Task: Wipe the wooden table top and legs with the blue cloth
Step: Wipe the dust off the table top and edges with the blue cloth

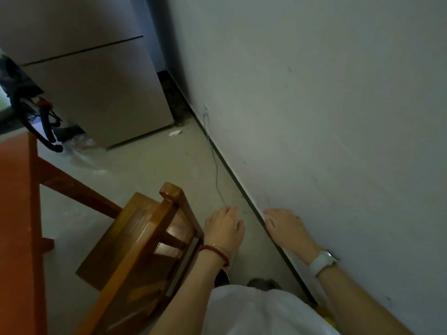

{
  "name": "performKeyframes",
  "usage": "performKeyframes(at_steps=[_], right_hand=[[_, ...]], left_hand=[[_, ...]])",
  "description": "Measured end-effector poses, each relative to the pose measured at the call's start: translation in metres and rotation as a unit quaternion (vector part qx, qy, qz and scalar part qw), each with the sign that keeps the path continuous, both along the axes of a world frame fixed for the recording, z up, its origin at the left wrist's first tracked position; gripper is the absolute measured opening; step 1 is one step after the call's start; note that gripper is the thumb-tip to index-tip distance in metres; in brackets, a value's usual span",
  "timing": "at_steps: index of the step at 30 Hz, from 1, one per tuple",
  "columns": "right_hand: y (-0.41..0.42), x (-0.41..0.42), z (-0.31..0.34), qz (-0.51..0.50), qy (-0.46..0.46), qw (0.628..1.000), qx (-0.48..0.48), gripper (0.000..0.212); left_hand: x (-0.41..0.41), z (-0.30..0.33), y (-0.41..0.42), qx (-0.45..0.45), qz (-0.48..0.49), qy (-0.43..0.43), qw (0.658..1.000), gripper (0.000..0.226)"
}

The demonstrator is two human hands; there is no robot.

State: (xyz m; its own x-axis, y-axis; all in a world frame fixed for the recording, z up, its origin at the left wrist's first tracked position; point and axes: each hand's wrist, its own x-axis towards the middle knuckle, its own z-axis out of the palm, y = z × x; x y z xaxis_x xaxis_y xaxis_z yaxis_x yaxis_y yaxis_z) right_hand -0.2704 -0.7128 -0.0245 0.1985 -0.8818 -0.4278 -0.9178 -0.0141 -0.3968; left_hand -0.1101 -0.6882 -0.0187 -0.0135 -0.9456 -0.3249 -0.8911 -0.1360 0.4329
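A: What are the hands doing?
B: Both reach forward, palms down, fingers loosely spread. The left hand [225,228], with a red bead bracelet [216,253] at the wrist, hovers over the floor [145,170] just beside the wooden chair [142,243]. The right hand [285,226], a white watch [323,261] on its wrist, sits by the dark skirting [229,172] at the foot of the wall [314,105]. Neither holds anything I can make out.
A: And the blue cloth?
B: Not in view.
A: The worktop?
B: Its reddish wooden top [14,189] fills the left edge, one leg [77,189] slanting under it.
A: The room?
B: Dim; a grey fridge [92,81] stands at the back, a thin cable [215,165] trails along the floor
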Motion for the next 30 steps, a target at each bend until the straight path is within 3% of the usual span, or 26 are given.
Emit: performKeyframes(at_steps=[4,8,16,23,30], right_hand=[[-0.053,0.000,0.002,0.008,0.021,1.000,0.000,0.038],[-0.114,0.005,0.001,0.013,0.005,1.000,-0.009,0.034],[-0.257,0.045,0.001,0.078,-0.050,0.995,-0.023,0.034],[-0.318,0.080,-0.009,0.112,-0.058,0.992,0.021,0.036],[-0.382,0.138,-0.024,0.130,-0.037,0.989,0.051,0.037]], left_hand=[[0.002,0.000,-0.057,0.009,0.010,0.023,1.000,0.040],[0.007,-0.006,-0.116,0.027,0.069,0.038,0.997,0.040],[0.031,-0.012,-0.245,0.056,0.181,0.052,0.980,0.041],[0.068,-0.015,-0.294,0.080,0.294,0.111,0.946,0.044],[0.125,-0.031,-0.351,0.084,0.335,0.135,0.928,0.043]])
